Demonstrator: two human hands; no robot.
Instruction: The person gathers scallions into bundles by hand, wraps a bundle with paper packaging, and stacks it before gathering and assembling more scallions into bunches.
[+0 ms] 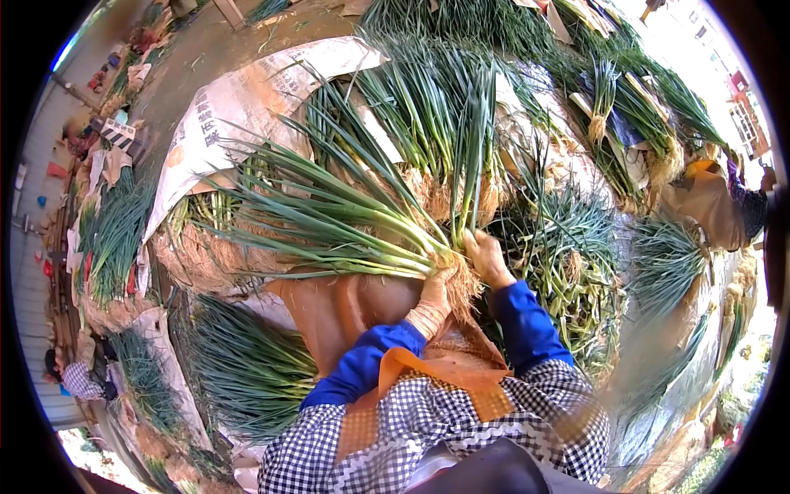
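A bunch of long green onions [370,218] fans out to the upper left over a brown apron [329,305]. My left hand [436,292] is closed round the white stems near the pale, stringy roots [463,288]. On the other side, my right hand [487,257] has its fingers closed at the base of a few upright stalks [473,165] beside the bunch. Just beyond both hands lie more onions [420,115], roots towards me.
A printed white sack [239,107] lies at the upper left. Loose leaves and trimmings [568,272] are heaped to the right. Another onion pile [239,370] lies at the lower left. People sit at the far left [82,379] and right edge [745,202].
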